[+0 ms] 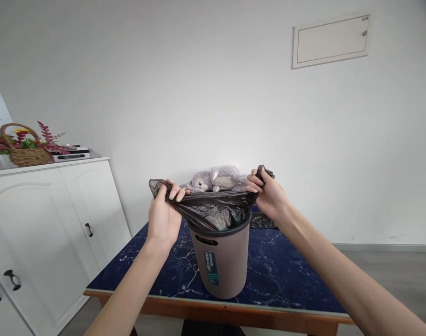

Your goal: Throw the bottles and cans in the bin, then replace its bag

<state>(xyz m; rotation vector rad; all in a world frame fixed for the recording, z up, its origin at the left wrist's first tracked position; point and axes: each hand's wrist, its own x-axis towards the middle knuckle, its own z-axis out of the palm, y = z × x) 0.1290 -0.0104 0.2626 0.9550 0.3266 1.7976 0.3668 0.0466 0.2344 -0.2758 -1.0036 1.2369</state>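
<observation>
A brown-grey plastic bin (pixel 222 259) stands on a dark blue marbled table (pixel 282 275). A black bin bag (pixel 213 207) sits in its mouth, stretched wide above the rim. My left hand (pixel 164 212) is closed on the bag's left edge. My right hand (pixel 268 193) pinches the bag's right edge, held a little above the bin. Behind the bag a grey plush toy (pixel 216 179) lies on the table by the wall.
A white cabinet (pixel 48 233) with dark handles stands at the left, carrying a wicker flower basket (pixel 25 149) and a flat white device (pixel 71 153). A white wall hatch (pixel 331 41) is at the upper right. More black plastic (pixel 263 221) lies behind the bin.
</observation>
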